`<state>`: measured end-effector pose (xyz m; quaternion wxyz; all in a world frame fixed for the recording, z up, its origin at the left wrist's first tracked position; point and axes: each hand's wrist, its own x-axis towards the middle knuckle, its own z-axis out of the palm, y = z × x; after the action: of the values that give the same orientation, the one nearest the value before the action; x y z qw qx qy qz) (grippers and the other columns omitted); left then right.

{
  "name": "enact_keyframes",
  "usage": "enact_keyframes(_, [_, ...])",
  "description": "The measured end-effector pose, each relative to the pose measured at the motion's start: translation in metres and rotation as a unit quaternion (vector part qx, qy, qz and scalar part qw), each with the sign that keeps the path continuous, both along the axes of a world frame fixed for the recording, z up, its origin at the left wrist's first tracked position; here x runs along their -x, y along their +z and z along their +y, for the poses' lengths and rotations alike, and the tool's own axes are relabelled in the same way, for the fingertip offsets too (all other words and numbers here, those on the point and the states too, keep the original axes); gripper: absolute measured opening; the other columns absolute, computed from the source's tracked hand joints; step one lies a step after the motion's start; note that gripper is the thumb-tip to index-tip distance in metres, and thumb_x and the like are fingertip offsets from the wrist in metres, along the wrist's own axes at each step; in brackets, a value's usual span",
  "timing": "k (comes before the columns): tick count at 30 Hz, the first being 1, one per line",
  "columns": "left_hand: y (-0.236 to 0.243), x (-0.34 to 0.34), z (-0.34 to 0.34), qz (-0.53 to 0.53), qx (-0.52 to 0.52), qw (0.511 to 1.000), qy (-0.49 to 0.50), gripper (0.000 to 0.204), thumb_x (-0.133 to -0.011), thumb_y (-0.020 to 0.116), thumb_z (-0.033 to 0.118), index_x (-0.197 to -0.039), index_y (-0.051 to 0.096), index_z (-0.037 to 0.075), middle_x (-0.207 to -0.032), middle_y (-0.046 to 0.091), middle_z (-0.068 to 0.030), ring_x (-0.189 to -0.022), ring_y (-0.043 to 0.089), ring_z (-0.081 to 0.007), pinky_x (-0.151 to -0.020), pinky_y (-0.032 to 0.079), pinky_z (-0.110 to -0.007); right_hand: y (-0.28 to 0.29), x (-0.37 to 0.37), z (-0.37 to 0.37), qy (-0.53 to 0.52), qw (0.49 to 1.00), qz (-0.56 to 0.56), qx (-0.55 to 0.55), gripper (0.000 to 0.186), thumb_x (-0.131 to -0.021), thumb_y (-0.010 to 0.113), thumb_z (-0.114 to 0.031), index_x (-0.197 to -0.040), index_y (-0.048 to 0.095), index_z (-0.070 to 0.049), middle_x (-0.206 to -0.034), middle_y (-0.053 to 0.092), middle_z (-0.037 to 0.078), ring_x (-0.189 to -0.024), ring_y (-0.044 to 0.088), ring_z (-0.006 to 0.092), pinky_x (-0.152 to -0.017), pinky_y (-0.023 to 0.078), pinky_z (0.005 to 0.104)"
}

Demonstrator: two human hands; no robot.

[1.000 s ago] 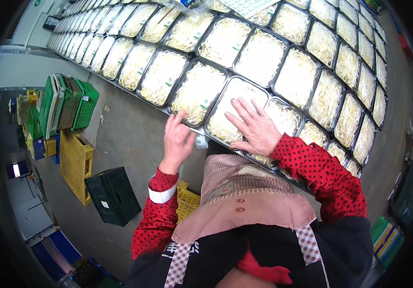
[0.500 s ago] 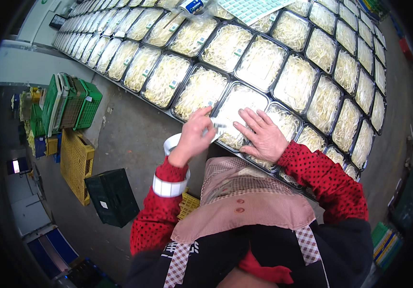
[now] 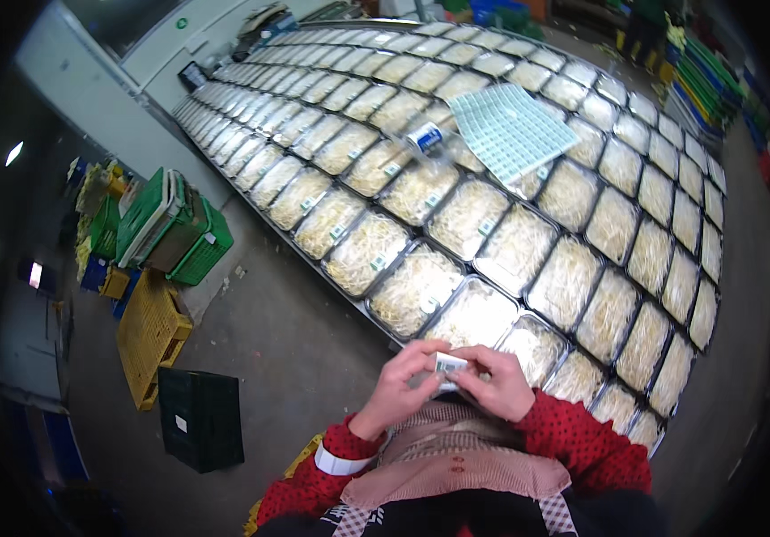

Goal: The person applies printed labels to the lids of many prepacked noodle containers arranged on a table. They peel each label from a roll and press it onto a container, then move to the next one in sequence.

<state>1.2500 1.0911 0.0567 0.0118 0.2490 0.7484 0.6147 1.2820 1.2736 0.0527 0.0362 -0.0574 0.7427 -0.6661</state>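
Note:
Close to my apron, both hands meet at a small white printed label strip (image 3: 449, 363). My left hand (image 3: 403, 387) is closed on its left side, thumb and fingers pinching it. The fingers of my right hand (image 3: 497, 383) grip the other side. Around my left wrist sits a white label roll (image 3: 342, 462). Just beyond my hands lies a shiny film-wrapped black tray (image 3: 474, 311) of bean sprouts. Left of it, another sprout tray (image 3: 413, 288) bears a small label near its right edge.
Many wrapped sprout trays cover the long table. On them lie a sheet of pale green labels (image 3: 512, 132) and a blue-and-white roll (image 3: 426, 138) in clear plastic. Left on the floor stand green crates (image 3: 199, 243), a yellow pallet (image 3: 152, 338) and a dark green crate (image 3: 200, 419).
Both hands have drawn back from the trays toward my apron. My right hand has lifted off a tray and now grips the label strip with my left. The view has tilted up.

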Motion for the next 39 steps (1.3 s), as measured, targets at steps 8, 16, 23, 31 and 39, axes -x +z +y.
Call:
enact_keyframes(8, [0.011,0.009,0.000,-0.211,-0.113,0.963,0.122,0.012,-0.089,0.067,0.009,-0.082,0.064,-0.001,-0.069,0.056,0.0057,-0.062,0.046,0.0015,-0.053,0.038,-0.017,0.023,0.036,-0.013,-0.065,0.990,0.120,-0.019,0.013,-0.082,0.068,-0.004,-0.093,0.068,0.001,-0.080,0.066,0.012,-0.068,0.063,0.0162,-0.061,0.049,0.0263])
enact_keyframes(16, [-0.004,-0.017,-0.020,-0.229,-0.129,0.955,0.135,0.003,-0.084,0.068,0.000,-0.086,0.066,-0.001,-0.076,0.063,-0.0006,-0.066,0.057,-0.0044,-0.060,0.045,-0.018,0.019,0.096,0.049,0.050,0.969,0.136,-0.202,0.012,-0.084,0.063,-0.017,-0.085,0.065,-0.005,-0.079,0.059,0.010,-0.073,0.060,0.0219,-0.065,0.048,0.0332])
enact_keyframes(23, [0.027,-0.025,-0.063,-0.205,-0.151,0.964,0.078,0.002,-0.083,0.063,-0.007,-0.083,0.062,-0.005,-0.078,0.061,-0.0049,-0.069,0.057,-0.0077,-0.062,0.044,-0.020,-0.054,0.057,0.068,0.134,0.902,0.139,-0.386,0.018,-0.078,0.068,-0.019,-0.084,0.061,-0.004,-0.091,0.056,0.011,-0.088,0.056,0.0284,-0.077,0.046,0.0370])
enact_keyframes(31, [0.025,-0.016,-0.032,-0.262,-0.171,0.947,0.064,0.004,-0.085,0.062,-0.003,-0.083,0.061,-0.006,-0.076,0.063,-0.0085,-0.069,0.063,-0.0145,-0.065,0.050,-0.026,-0.046,0.047,0.048,-0.010,0.910,0.146,-0.387,0.038,-0.068,0.080,-0.026,-0.092,0.062,-0.002,-0.093,0.062,0.010,-0.086,0.059,0.0254,-0.077,0.046,0.0364])
enact_keyframes(39, [0.019,-0.019,-0.005,-0.172,-0.083,0.981,0.046,0.009,-0.082,0.068,0.001,-0.090,0.066,-0.003,-0.093,0.067,-0.0104,-0.081,0.063,-0.0138,-0.071,0.050,-0.024,0.025,-0.010,0.018,0.028,0.999,0.024,0.014,0.025,-0.082,0.070,-0.005,-0.105,0.062,0.002,-0.085,0.063,0.004,-0.078,0.060,0.0096,-0.072,0.049,0.0238])
